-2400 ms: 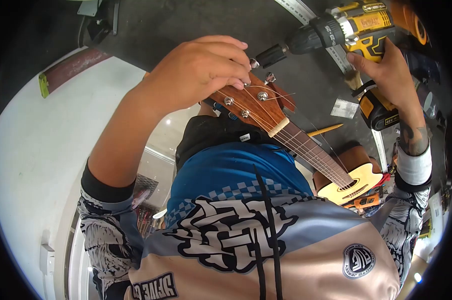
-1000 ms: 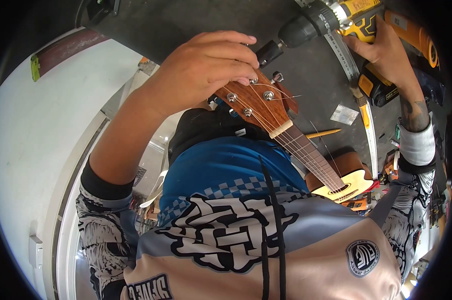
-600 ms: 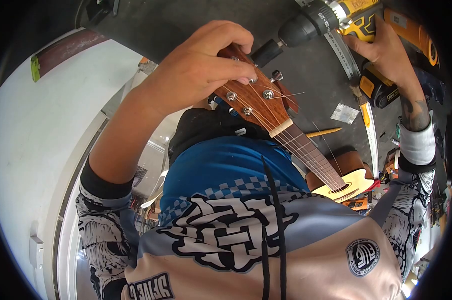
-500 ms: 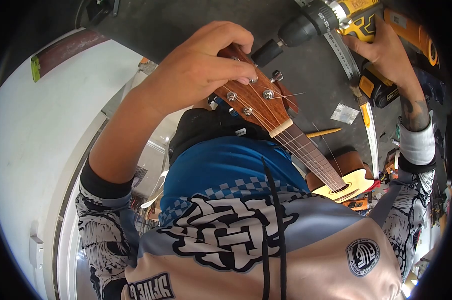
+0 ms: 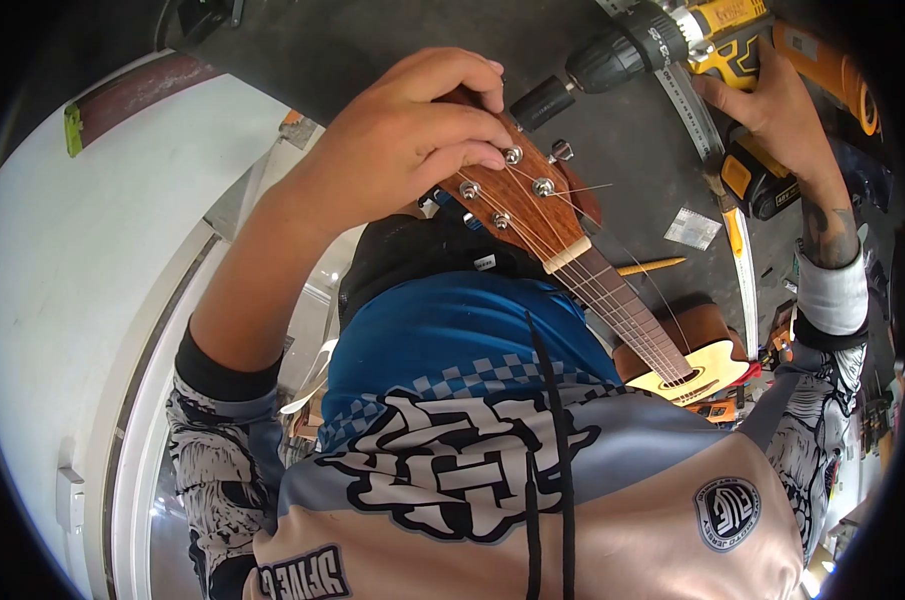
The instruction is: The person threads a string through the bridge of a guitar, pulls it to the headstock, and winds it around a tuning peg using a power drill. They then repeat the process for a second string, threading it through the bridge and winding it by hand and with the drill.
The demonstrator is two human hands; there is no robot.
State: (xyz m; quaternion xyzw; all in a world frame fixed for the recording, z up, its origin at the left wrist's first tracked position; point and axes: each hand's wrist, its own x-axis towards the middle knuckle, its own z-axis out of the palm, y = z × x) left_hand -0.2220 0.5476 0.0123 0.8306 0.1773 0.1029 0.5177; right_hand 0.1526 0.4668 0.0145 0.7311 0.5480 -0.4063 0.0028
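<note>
An acoustic guitar's wooden headstock (image 5: 520,205) points up and left, with its neck (image 5: 617,310) running down to the pale body (image 5: 692,372). My left hand (image 5: 412,140) is curled over the headstock, its fingertips at a tuning post (image 5: 513,155). A loose string end sticks out from another post (image 5: 543,187). In my right hand (image 5: 772,110) is a yellow and black cordless drill (image 5: 662,45), gripped by its handle. The black cylindrical attachment (image 5: 542,103) in its chuck reaches to the headstock's edge, close to my left fingertips.
Beneath the drill lies a dark work surface (image 5: 622,150). A metal ruler (image 5: 687,105), a yellow-handled tool (image 5: 734,232), a yellow pencil (image 5: 652,266) and a small clear packet (image 5: 691,228) lie on it. An orange tool (image 5: 822,75) is beyond my right hand.
My left hand and the headstock have shifted slightly right and down. The drill with its attachment has moved slightly right, in my right hand.
</note>
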